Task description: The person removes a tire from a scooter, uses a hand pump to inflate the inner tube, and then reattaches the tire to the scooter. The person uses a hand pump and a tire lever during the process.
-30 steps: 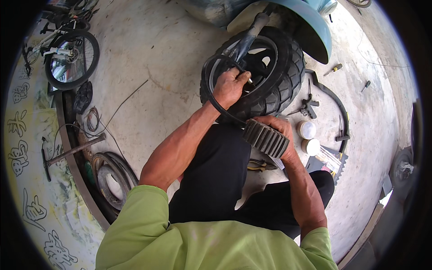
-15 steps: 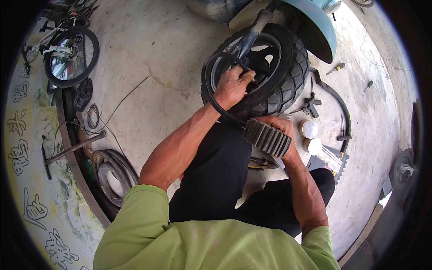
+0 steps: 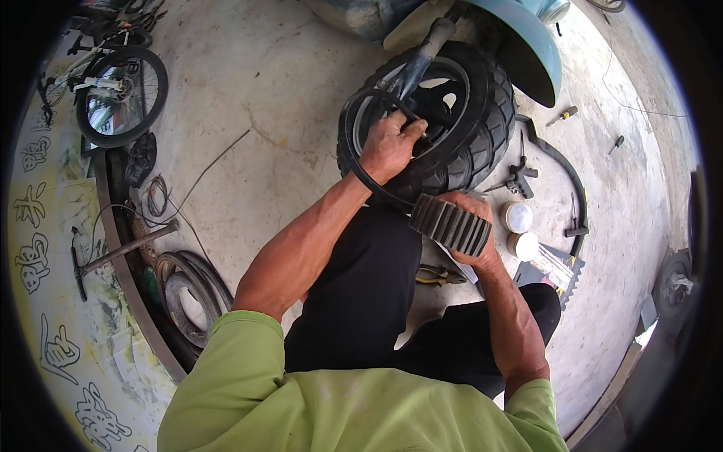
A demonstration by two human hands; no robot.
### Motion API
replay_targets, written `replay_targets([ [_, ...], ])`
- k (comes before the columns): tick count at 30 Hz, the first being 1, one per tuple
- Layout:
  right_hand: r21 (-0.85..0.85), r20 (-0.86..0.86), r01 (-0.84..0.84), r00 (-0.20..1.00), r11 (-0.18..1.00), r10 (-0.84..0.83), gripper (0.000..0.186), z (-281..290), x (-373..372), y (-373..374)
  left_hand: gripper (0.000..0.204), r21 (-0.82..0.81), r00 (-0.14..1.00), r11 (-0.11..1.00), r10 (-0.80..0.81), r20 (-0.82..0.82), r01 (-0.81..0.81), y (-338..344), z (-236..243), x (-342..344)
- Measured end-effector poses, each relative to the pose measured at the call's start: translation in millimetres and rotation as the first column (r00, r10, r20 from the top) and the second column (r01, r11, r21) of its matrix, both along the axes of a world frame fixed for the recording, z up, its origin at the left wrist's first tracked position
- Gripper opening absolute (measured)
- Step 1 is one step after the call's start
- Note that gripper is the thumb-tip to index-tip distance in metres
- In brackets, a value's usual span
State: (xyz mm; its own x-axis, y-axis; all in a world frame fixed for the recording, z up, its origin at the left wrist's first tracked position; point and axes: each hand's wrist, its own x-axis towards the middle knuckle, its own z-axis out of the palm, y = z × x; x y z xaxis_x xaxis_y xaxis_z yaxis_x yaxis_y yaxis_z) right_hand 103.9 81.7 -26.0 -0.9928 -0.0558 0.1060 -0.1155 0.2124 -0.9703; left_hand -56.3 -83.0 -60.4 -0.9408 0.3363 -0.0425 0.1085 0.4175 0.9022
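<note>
A small wheel with a chunky black tyre (image 3: 491,124) stands before me, still in its fork (image 3: 419,66) under a pale blue fender (image 3: 536,53). My left hand (image 3: 387,148) is closed at the rim, pinching the end of a black hose (image 3: 367,179) near the wheel's hub side; the exact contact is hidden by the fingers. From there the hose loops left and down to a ribbed dark block (image 3: 450,226). Around that block my right hand (image 3: 480,215) is closed, just below the tyre and above my knees. Its fingers are mostly hidden behind the block.
Right of the wheel lie a black pistol-shaped tool (image 3: 520,179), two round tubs (image 3: 516,217), a bent black strip (image 3: 566,169) and a screwdriver (image 3: 566,113). Pliers (image 3: 437,276) lie between my legs. At left are a bicycle wheel (image 3: 154,105), a T-handled bar (image 3: 128,247) and coiled tubes (image 3: 184,282).
The ribbed block in my right hand has tilted slightly and shifted a little to the right. My left hand stays at the rim with the hose end.
</note>
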Motion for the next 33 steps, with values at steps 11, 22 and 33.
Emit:
replay_targets([
  [11, -0.026, 0.001, 0.073, 0.997, 0.997, -0.073, 0.023, 8, -1, -4, 0.030, -0.021, 0.990, 1.000, -0.002, 0.141, 0.005, 3, 8, -2],
  [22, -0.001, -0.049, 0.154, 0.987, 0.988, -0.154, 0.025, -1, 5, -2, 0.031, 0.085, 0.964, 0.995, 0.032, 0.265, -0.056, -1, -12, -2],
  [33, 0.015, -0.072, 0.185, 0.980, 0.983, -0.183, 0.023, 3, 7, -1, 0.028, 0.140, 0.943, 0.990, -0.016, 0.331, -0.033, -4, -14, -8],
])
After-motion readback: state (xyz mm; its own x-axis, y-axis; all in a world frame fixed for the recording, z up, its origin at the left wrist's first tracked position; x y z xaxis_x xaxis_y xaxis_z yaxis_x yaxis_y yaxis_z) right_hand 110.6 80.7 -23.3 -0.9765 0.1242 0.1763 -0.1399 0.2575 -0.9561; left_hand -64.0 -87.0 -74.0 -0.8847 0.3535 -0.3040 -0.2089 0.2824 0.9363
